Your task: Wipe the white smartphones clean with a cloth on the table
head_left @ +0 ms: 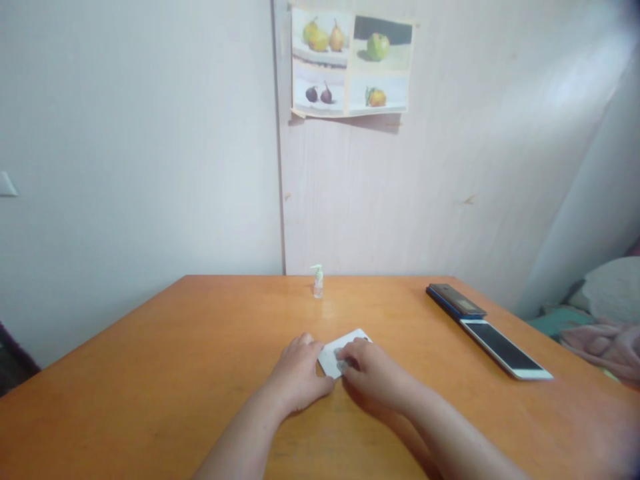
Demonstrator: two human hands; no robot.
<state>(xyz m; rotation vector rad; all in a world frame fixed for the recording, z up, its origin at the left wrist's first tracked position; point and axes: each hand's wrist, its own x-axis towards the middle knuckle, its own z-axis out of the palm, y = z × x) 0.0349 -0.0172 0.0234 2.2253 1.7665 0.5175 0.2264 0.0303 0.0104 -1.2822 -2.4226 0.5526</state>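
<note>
A flat white smartphone (330, 357) lies at a slant on the table in front of me, with a small dark spot near its far right corner. My left hand (300, 373) grips its left end, the thumb at the near edge and the fingers at the far side. Over the phone's middle, my right hand (375, 370) has its fingers curled and pressed together. Something small and greyish, perhaps a scrap of cloth or wipe, shows under those fingertips; its kind is unclear. Beyond both hands stands a small clear pump bottle (319, 285) with a pale green top.
The orange-brown wooden table (200, 333) reaches back to the wall. Along its right side lie a dark slab with a blue edge (456, 300) and a white device with a black screen (505, 348). Crumpled fabric (600, 347) is beyond the right edge. A fruit poster (350, 63) hangs above.
</note>
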